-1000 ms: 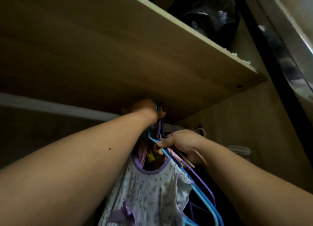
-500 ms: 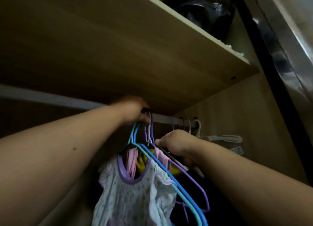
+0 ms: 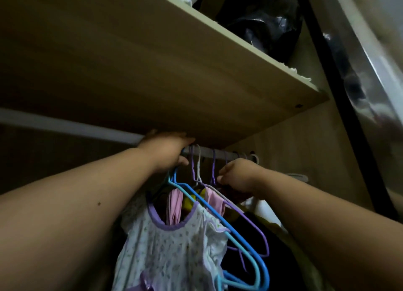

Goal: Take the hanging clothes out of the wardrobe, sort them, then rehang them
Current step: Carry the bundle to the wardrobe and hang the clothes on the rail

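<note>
Two hands at the rail (image 3: 220,155)

Floral dress (image 3: 170,247), cut off below, hangs on blue hangers (image 3: 196,194) whose hooks vanish into the curled left hand (image 3: 165,153). Right hand (image 3: 239,177) pinches the neck of a purple hanger (image 3: 214,168), under the shelf (image 3: 152,61).

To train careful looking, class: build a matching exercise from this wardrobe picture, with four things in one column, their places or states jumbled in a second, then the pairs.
Column one
1. floral dress
2. black bag
3. left hand
4. right hand

Column two
A. on top of the shelf
B. up at the rail, gripping the blue hangers by their hooks
C. hanging below the rail, purple neckline
D. pinching a purple hanger at its neck

Pairs: 1-C, 2-A, 3-B, 4-D
</note>
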`<act>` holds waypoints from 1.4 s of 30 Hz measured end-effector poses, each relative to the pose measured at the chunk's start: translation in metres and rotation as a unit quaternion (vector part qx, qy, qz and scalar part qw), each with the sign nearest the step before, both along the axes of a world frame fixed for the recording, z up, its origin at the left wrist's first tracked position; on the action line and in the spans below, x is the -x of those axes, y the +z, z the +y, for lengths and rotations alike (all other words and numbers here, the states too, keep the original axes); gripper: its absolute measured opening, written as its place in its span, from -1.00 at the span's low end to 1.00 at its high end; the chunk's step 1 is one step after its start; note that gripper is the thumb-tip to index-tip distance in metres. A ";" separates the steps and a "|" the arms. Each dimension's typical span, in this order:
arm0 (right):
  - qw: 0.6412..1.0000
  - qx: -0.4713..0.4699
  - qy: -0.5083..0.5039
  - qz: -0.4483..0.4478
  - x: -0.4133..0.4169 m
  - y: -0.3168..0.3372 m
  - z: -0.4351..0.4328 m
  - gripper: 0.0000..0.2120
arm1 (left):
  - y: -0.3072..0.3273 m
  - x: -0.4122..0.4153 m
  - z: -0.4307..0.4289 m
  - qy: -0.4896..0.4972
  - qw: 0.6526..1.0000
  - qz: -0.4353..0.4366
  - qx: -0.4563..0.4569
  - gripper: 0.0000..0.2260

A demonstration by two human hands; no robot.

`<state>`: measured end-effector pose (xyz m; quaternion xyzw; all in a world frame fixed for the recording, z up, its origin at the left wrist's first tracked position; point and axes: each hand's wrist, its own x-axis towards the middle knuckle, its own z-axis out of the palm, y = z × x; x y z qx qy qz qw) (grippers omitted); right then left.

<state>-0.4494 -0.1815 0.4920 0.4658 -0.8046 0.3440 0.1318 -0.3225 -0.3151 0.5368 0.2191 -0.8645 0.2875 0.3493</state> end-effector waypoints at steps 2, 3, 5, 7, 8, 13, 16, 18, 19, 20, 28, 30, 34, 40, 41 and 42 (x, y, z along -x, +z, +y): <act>0.998 0.044 0.004 0.047 -0.006 -0.002 0.009 -0.72 | -0.010 0.000 0.007 -0.030 0.999 0.030 -0.007 -0.43; 0.995 0.054 -0.008 0.084 -0.009 -0.003 0.015 -0.70 | -0.014 0.000 0.012 -0.055 0.997 0.048 -0.008 -0.44; 0.983 0.056 -0.048 0.166 -0.013 -0.008 0.030 -0.56 | -0.025 0.000 0.028 -0.109 0.991 0.072 -0.012 -0.44; 0.965 0.049 -0.087 0.242 -0.014 -0.017 0.050 -0.35 | -0.038 0.002 0.051 -0.160 0.982 0.089 -0.038 -0.40; 0.956 0.049 -0.107 0.268 -0.015 -0.022 0.061 -0.27 | -0.044 0.004 0.063 -0.180 0.978 0.096 -0.052 -0.37; 0.918 0.050 -0.182 0.349 -0.032 -0.061 0.151 -0.14 | -0.085 0.018 0.147 -0.202 0.972 0.087 -0.078 -0.25; 0.912 0.021 -0.221 0.346 -0.041 -0.097 0.230 -0.16 | -0.121 0.028 0.218 -0.241 0.966 0.064 -0.067 -0.22; 0.911 -0.012 -0.248 0.330 -0.043 -0.121 0.281 -0.19 | -0.145 0.034 0.266 -0.286 0.955 0.056 -0.061 -0.24; 0.909 -0.034 -0.269 0.317 -0.045 -0.136 0.311 -0.20 | -0.159 0.039 0.295 -0.310 0.947 0.045 -0.066 -0.26; 0.906 -0.055 -0.290 0.305 -0.046 -0.150 0.337 -0.20 | -0.173 0.043 0.321 -0.330 0.941 0.030 -0.074 -0.28; 0.862 -0.220 -0.439 0.123 -0.064 -0.309 0.559 -0.23 | -0.333 0.076 0.529 -0.476 0.852 -0.172 -0.135 -0.32; 0.843 -0.249 -0.473 0.054 -0.078 -0.347 0.608 -0.25 | -0.378 0.078 0.580 -0.505 0.819 -0.236 -0.140 -0.32; 0.813 -0.258 -0.518 -0.069 -0.104 -0.413 0.685 -0.28 | -0.452 0.074 0.670 -0.534 0.761 -0.341 -0.141 -0.31; 0.745 -0.267 -0.575 -0.206 -0.143 -0.502 0.765 -0.29 | -0.527 0.064 0.769 -0.588 0.655 -0.445 -0.165 -0.36; 0.734 -0.265 -0.583 -0.224 -0.148 -0.516 0.776 -0.29 | -0.539 0.065 0.782 -0.596 0.639 -0.460 -0.159 -0.36; 0.724 -0.264 -0.591 -0.238 -0.152 -0.528 0.785 -0.29 | -0.549 0.068 0.793 -0.601 0.626 -0.474 -0.153 -0.35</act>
